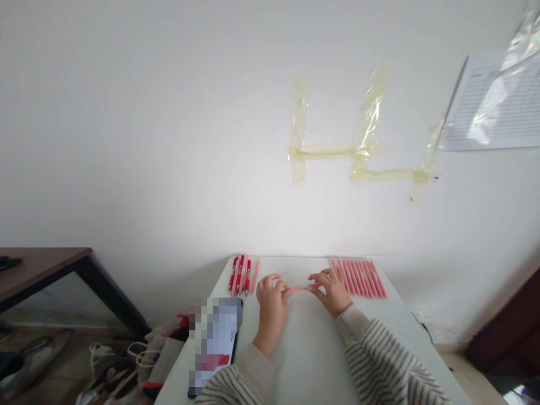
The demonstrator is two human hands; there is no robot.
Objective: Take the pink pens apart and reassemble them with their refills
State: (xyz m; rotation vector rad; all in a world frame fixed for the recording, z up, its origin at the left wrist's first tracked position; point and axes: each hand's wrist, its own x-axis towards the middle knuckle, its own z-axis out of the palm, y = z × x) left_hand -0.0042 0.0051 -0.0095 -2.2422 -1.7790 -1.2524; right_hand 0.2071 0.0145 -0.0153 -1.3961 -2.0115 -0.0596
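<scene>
A pink pen (301,288) is held level above the middle of the white table (312,349). My left hand (272,301) pinches its left end, and my right hand (332,289) pinches the other end. Just right of my right hand lies a row of several pink pens (363,278), side by side and slanted. Beyond my left hand, a group of red and pink pens (239,275) lies at the table's back left, with a single pink pen (255,275) beside it.
A phone (219,343), its screen blurred out, lies along the table's left edge near my left sleeve. Bags (160,354) and clutter fill the floor at left, below a brown desk (46,270). The wall (169,140) rises behind the table.
</scene>
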